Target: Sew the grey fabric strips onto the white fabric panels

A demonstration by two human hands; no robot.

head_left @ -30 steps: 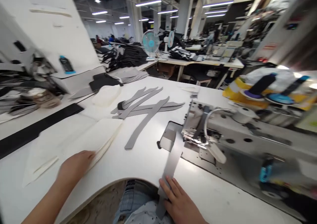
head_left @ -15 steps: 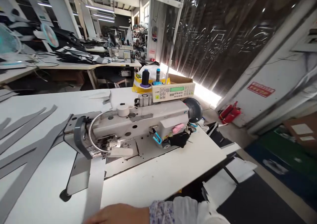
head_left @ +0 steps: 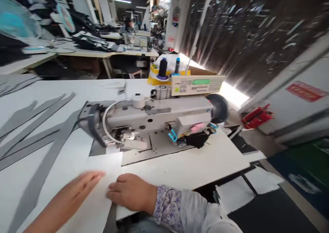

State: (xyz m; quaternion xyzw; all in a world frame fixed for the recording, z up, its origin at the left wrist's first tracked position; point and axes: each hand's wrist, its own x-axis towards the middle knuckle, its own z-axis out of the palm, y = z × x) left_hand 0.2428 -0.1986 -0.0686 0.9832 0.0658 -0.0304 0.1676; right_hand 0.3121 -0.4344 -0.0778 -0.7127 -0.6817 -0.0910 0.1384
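Fingers [head_left: 117, 187] of the right hand [head_left: 133, 193] curled in at the right edge of a white sheet [head_left: 94, 207], just in front of the sewing machine [head_left: 180, 104]. Can't tell if actually pinching it or only resting there. Left hand [head_left: 79, 188] pretty blurry, over the same sheet, in front of the machine's needle end, with fingers straight out and nothing visible in them. Sheet flat on the white bench [head_left: 185, 176], top edge right up near that needle end. Bunch of long grey strips [head_left: 48, 157] left of the machine, some overlapping. Behind it, a black thread spool [head_left: 162, 68]; on top toward the back, a control panel [head_left: 202, 84] with a green display.
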